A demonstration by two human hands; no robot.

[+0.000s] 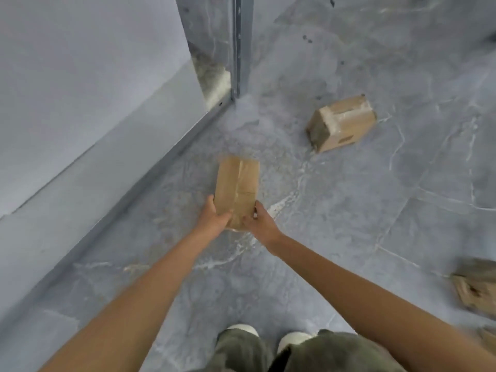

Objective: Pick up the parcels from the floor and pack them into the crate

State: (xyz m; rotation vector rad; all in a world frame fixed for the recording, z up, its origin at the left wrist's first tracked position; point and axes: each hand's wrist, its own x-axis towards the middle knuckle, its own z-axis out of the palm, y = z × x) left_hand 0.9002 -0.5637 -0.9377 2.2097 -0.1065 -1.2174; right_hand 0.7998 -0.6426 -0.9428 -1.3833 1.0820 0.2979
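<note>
Both hands on one parcel [237,185]: left hand [216,216] wraps the near-left corner with its thumb on the top face, right hand [259,223] grips the near-right edge, thumb also on top. Neither is free, both clamp the near end. My read: the box is flat and broad, so one hand per side keeps it level, and taking the near end saves reach. Can't tell if it's off the floor [349,224] yet, the frame is blurred. Parcel is plain brown cardboard, oblong, long axis pointing away from the hands, clear tape down the middle seam, slightly creased. Second parcel [341,123] lies well beyond and to the right of the right hand, sitting skewed, taped too. More brown cardboard [476,288] far right of the right forearm, blurred at the frame edge. Wall [80,103] runs left of the left hand. Crate not in view, so the drop-off is somewhere off-frame.
</note>
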